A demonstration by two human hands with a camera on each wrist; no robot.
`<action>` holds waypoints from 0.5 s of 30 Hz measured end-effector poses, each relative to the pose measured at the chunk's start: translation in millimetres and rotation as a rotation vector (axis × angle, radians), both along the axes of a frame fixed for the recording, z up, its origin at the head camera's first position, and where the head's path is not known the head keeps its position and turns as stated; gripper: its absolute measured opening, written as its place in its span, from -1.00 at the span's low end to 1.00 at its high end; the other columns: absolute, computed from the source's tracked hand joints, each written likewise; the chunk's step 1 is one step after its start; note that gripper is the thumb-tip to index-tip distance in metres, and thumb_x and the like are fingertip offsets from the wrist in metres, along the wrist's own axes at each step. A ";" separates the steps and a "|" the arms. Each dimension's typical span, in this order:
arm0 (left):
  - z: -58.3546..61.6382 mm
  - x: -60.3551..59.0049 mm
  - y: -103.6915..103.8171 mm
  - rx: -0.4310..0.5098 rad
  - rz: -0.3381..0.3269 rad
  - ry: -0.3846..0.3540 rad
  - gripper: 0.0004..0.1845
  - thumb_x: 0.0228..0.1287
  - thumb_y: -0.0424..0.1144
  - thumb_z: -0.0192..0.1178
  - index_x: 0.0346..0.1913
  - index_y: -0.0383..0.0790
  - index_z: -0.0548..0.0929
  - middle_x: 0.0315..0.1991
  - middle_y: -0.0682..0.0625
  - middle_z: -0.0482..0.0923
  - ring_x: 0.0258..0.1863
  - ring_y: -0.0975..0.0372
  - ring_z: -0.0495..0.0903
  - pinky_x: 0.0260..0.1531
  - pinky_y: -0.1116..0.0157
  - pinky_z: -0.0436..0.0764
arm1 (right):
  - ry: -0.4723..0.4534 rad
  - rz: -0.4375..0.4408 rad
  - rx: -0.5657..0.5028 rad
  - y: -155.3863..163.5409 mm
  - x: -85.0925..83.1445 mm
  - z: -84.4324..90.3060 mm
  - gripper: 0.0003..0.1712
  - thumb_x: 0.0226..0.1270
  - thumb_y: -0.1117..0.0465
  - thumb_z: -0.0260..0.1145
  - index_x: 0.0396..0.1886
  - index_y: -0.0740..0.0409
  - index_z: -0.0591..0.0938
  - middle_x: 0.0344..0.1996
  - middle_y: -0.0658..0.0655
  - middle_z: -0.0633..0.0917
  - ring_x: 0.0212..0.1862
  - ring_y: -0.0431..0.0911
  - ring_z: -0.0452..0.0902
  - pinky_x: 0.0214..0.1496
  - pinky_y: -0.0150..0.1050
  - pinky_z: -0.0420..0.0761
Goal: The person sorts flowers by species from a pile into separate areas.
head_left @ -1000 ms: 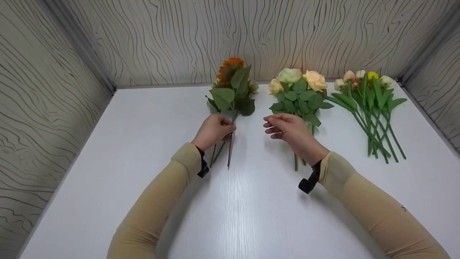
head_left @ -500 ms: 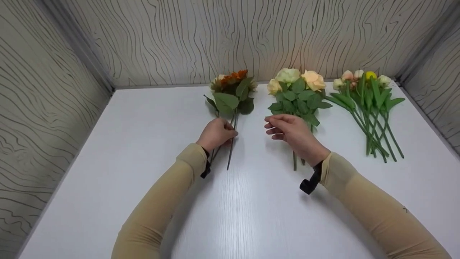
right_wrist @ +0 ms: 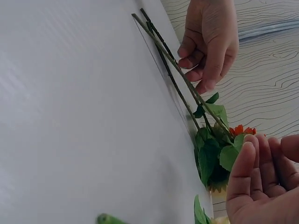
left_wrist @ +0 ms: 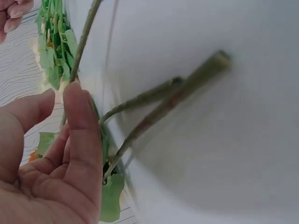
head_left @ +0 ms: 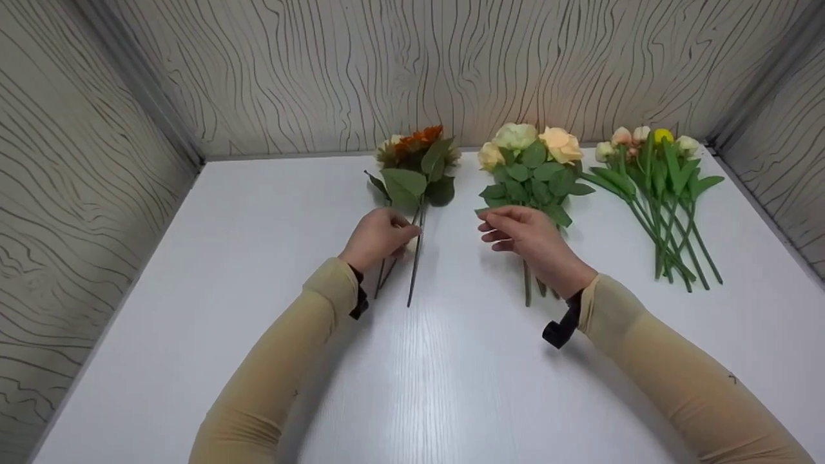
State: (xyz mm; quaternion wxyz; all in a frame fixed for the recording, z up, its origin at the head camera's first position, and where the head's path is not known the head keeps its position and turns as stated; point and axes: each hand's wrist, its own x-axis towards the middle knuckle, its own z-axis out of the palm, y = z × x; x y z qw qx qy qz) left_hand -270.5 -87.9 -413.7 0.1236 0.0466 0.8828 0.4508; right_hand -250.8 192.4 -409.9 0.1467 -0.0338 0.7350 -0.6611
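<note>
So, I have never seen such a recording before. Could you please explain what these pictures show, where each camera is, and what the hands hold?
A person works with two bare hands; there is no machine. The wide picture comes from a camera on the head, the two close ones from cameras on the wrists. On the white table lie three bunches of flowers: the orange bunch, the cream roses and the tulips. The left hand rests on the stems of the orange bunch, fingers curled over them. The right hand hovers over the rose stems with loosely curled fingers and holds nothing.
</note>
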 end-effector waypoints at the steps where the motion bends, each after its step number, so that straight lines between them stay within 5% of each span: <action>1: 2.0 0.9 -2.4 0.017 0.006 0.016 -0.71 0.43 -0.09 0.32 -0.13 -0.30 0.72 -0.30 -0.14 0.68 -0.32 0.06 0.69 -0.27 0.18 0.67 | 0.024 0.012 0.047 2.5 -0.3 0.6 -0.56 0.59 0.03 0.23 0.24 0.22 0.61 0.19 0.36 0.59 0.15 0.14 0.58 0.15 -0.11 0.63; 6: 8.2 8.7 -17.0 -0.041 0.001 0.227 -0.67 0.50 -0.04 0.23 0.12 -0.19 0.62 -0.03 -0.05 0.60 -0.12 0.10 0.65 -0.18 0.18 0.67 | 0.242 0.053 0.428 24.8 1.2 2.2 -0.53 0.60 -0.06 0.19 0.26 0.14 0.60 0.14 0.21 0.62 0.12 0.08 0.52 0.15 0.02 0.58; 12: 1.7 21.3 -46.4 -0.368 -0.050 0.543 -0.39 0.50 0.00 0.22 0.46 -0.21 0.42 0.33 -0.18 0.43 0.31 -0.01 0.43 0.28 0.04 0.45 | 0.509 0.000 0.808 69.6 6.6 0.7 -0.53 0.59 0.00 0.21 0.30 0.17 0.60 0.21 0.23 0.58 0.27 0.20 0.40 0.24 0.23 0.43; 15: -3.1 24.1 -69.3 -0.540 -0.058 0.626 -0.27 0.49 0.07 0.20 0.55 -0.22 0.29 0.44 -0.26 0.33 0.42 -0.12 0.31 0.41 -0.09 0.28 | 0.598 -0.049 0.921 98.0 8.1 1.2 -0.50 0.57 0.00 0.24 0.31 0.22 0.58 0.25 0.33 0.55 0.32 0.32 0.32 0.28 0.33 0.32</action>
